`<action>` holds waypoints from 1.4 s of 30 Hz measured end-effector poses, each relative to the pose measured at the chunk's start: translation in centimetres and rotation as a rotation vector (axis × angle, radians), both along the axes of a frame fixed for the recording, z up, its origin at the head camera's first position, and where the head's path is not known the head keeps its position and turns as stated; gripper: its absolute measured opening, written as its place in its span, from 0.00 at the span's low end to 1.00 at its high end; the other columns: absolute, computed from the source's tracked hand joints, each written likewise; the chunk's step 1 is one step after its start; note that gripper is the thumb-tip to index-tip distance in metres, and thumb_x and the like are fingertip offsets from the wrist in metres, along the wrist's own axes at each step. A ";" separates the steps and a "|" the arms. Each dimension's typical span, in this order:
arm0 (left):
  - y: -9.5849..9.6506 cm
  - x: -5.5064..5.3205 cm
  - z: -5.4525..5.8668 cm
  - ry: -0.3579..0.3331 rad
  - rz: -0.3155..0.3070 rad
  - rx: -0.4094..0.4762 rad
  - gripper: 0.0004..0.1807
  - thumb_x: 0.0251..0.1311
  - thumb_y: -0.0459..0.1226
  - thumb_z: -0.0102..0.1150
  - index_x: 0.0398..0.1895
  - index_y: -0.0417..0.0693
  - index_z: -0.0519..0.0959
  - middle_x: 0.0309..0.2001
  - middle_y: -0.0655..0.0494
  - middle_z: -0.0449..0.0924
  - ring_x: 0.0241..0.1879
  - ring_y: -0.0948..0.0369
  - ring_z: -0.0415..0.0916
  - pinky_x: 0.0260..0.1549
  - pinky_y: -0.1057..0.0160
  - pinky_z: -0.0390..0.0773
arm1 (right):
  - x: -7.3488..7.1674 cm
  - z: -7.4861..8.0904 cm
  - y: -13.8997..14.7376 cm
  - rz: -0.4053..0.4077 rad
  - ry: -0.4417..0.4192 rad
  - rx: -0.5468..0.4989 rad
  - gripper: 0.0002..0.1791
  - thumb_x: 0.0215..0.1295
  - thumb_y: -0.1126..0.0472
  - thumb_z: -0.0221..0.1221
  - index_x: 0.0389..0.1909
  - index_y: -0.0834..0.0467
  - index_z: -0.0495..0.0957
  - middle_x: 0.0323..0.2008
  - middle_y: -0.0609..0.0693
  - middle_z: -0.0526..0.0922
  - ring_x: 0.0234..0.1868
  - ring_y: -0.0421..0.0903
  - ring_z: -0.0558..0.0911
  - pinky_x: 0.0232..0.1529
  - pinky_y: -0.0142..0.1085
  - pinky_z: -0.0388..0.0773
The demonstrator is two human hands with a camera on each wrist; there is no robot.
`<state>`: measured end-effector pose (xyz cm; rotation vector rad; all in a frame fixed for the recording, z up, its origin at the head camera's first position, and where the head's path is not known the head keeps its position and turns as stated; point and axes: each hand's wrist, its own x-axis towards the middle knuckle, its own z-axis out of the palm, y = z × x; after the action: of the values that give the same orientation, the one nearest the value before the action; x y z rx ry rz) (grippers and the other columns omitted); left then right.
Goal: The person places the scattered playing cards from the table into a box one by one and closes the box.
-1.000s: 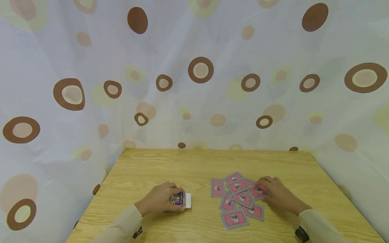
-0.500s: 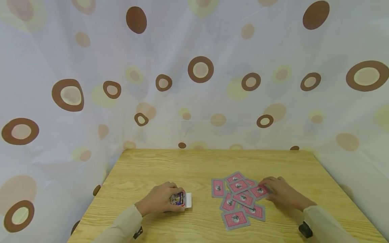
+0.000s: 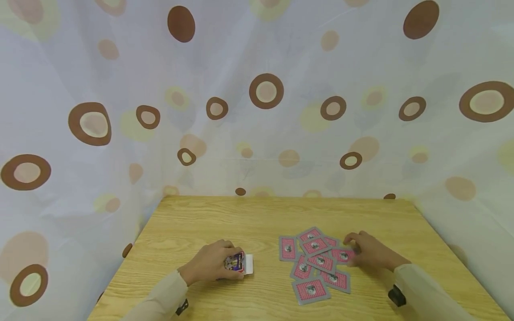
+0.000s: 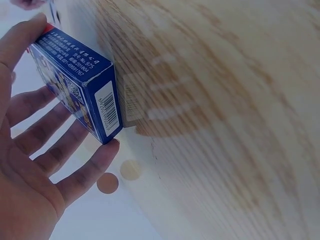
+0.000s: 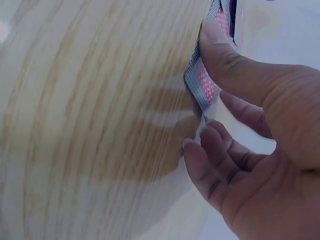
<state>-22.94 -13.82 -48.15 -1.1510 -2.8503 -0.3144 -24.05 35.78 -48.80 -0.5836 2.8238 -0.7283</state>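
Note:
My left hand (image 3: pixel 213 262) grips a blue playing-card box (image 3: pixel 234 263) on the table, its white flap (image 3: pixel 249 264) sticking out to the right. In the left wrist view, the thumb lies on one side of the card box (image 4: pixel 72 70) and the fingers on the other. Several red-backed playing cards (image 3: pixel 311 290) lie face down in a loose, overlapping spread. At the spread's right edge is my right hand (image 3: pixel 373 252), fingers loosely bent and index raised. Its thumb lies over the edge of a card (image 5: pixel 206 82) in the right wrist view; the other fingers are off it.
The wooden table (image 3: pixel 225 214) reaches back to a white curtain (image 3: pixel 289 129) printed with brown and yellow circles, which also hangs on both sides. Dark straps (image 3: pixel 396 295) show at the wrists, beneath light sleeves.
My right hand's index finger has lifted away from the rightmost card, and the fingers have shifted slightly. The left hand and the card box have stayed in place. The cards have barely moved.

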 end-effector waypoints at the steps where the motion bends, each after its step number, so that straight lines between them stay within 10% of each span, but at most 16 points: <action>1: 0.0 0.0 0.0 0.000 -0.001 0.002 0.42 0.48 0.71 0.55 0.60 0.56 0.76 0.48 0.58 0.77 0.40 0.64 0.73 0.31 0.66 0.76 | 0.0 -0.1 0.0 -0.025 -0.012 -0.002 0.28 0.49 0.48 0.71 0.47 0.58 0.75 0.38 0.50 0.72 0.39 0.46 0.71 0.39 0.41 0.73; 20: 0.0 0.1 0.2 -0.021 0.006 -0.007 0.42 0.48 0.71 0.54 0.61 0.55 0.75 0.49 0.57 0.76 0.41 0.63 0.73 0.32 0.65 0.76 | 1.1 -0.6 0.1 -0.080 0.119 -0.046 0.22 0.46 0.43 0.71 0.34 0.52 0.77 0.31 0.48 0.71 0.32 0.44 0.67 0.30 0.33 0.67; 42: 0.0 0.1 0.1 -0.013 0.000 0.004 0.42 0.48 0.70 0.55 0.61 0.55 0.76 0.48 0.57 0.77 0.40 0.64 0.73 0.30 0.68 0.74 | 1.5 -0.6 0.7 -0.066 -0.057 -0.062 0.34 0.46 0.42 0.72 0.47 0.60 0.75 0.39 0.50 0.74 0.38 0.46 0.71 0.35 0.35 0.71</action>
<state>-22.82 -13.77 -48.05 -1.1525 -2.8596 -0.3282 -22.57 36.51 -49.38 -0.4739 2.7885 -0.8336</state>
